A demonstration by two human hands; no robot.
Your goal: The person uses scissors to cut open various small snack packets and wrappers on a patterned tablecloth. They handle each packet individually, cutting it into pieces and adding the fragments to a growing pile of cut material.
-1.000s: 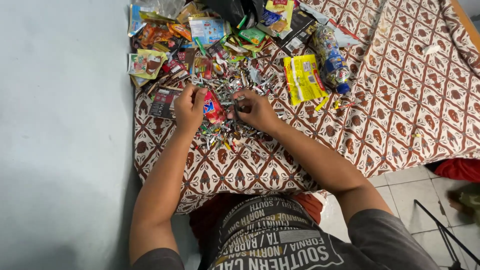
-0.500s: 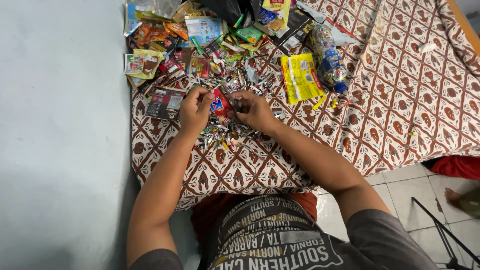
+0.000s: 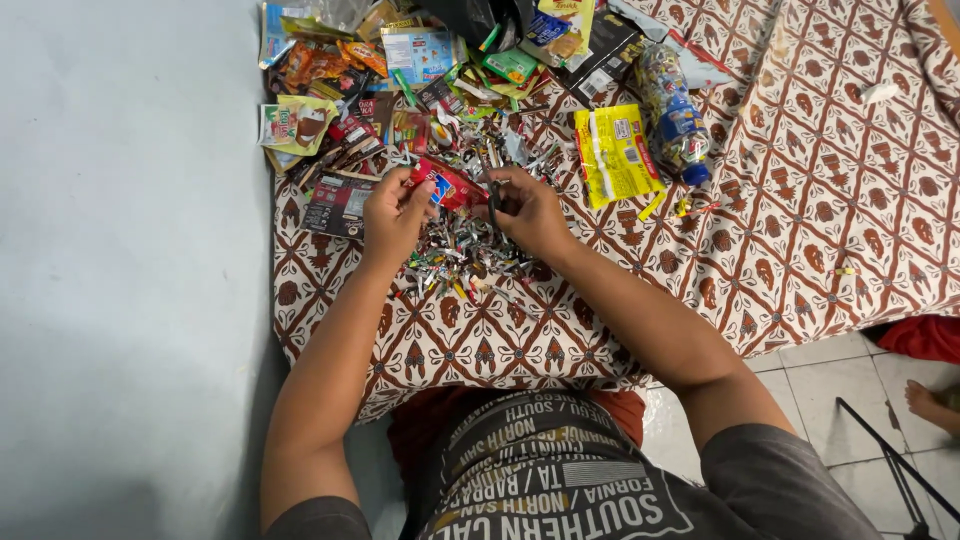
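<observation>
1. A brown and cream patterned cloth (image 3: pixel 800 230) was spread over a low surface, set against a pale blue-grey wall (image 3: pixel 120 270).
2. White floor tiles (image 3: pixel 850 400) were seen at the lower right, where another person's bare foot (image 3: pixel 935 405) was just visible.
3. A red wrapper (image 3: pixel 447 185) was pinched by the left hand (image 3: pixel 395 212), its fingers closed.
4. A thin dark strip (image 3: pixel 493 195) was pinched by the right hand (image 3: pixel 530 212), just beside the wrapper.
5. A heap of folded strips (image 3: pixel 465 262) lay under both hands.
6. A yellow packet (image 3: pixel 618 152) and a bottle (image 3: pixel 675 118) lay to the right; assorted wrappers (image 3: pixel 400 60) were piled at the far edge.
</observation>
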